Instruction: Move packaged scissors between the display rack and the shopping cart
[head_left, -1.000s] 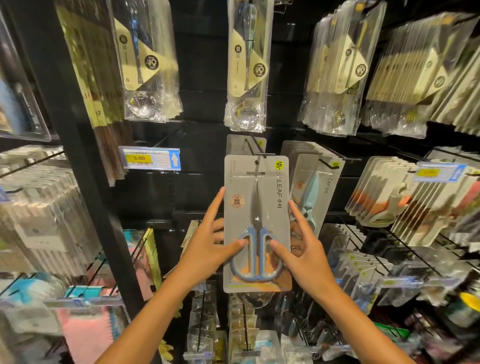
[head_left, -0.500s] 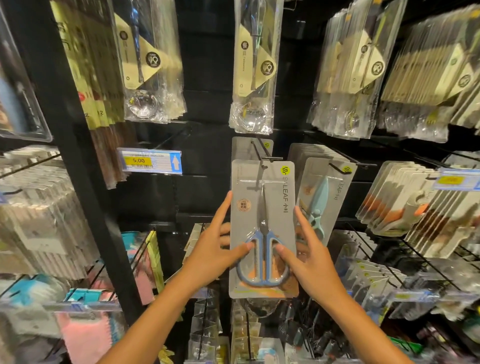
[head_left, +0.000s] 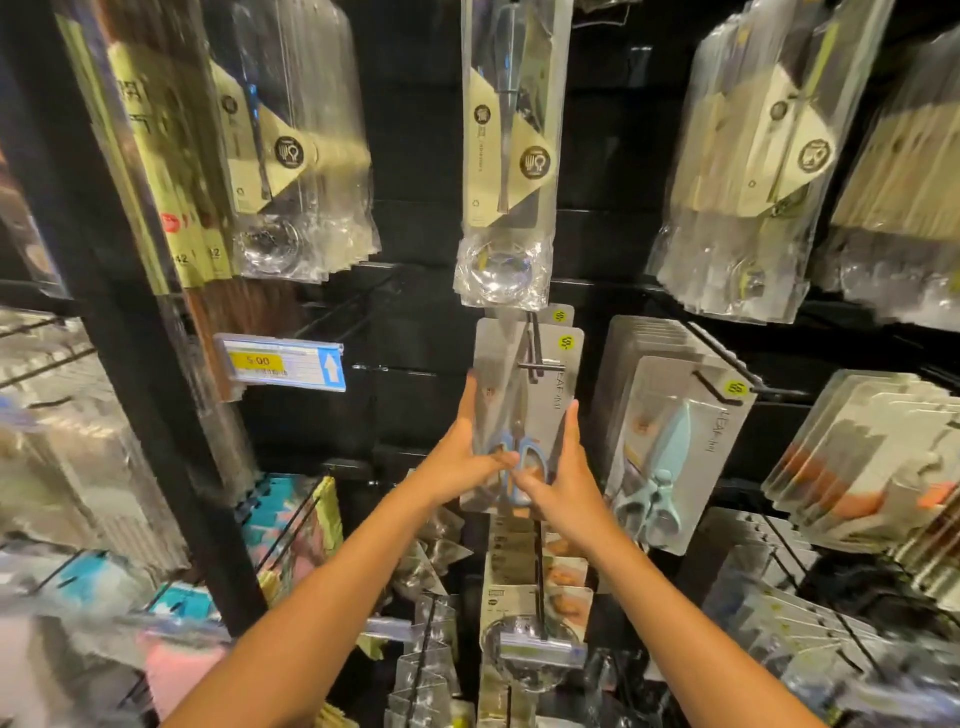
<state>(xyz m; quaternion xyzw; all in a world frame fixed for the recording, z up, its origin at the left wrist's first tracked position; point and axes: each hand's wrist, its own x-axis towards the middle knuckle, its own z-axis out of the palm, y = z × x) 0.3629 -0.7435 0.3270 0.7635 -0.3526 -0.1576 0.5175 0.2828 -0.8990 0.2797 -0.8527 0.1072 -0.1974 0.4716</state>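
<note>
Thumbs press the front of a grey card pack holding blue-handled scissors (head_left: 524, 410), one from each side, while the other digits run up its edges; so the left hand (head_left: 462, 457) and the right hand (head_left: 558, 478) are both closed on the pack, each grip pinching a side near the handles. Holding it low and by both edges probably keeps the card flat and square, which lets its top slot meet the black metal peg hook (head_left: 535, 358). The pack's upper part sits right at that hook, in front of another like pack whose top corner shows just above; whether the slot is fully threaded on I cannot tell.

Writing on the held pack is blurred: vertical letters read roughly "LEAF", and a yellow-green round logo sits at its upper right corner. Right of the hook hangs a grey card pack with pale blue shears (head_left: 670, 452), carrying the same logo and similar lettering. Left of the hook, a blue-edged price tag (head_left: 280, 361) shows "5.00" on yellow and a white up arrow. Above the hook, a clear bag holding a steel ladle (head_left: 511, 156) bears a black round fork-and-spoon badge. No shopping cart is visible.
</note>
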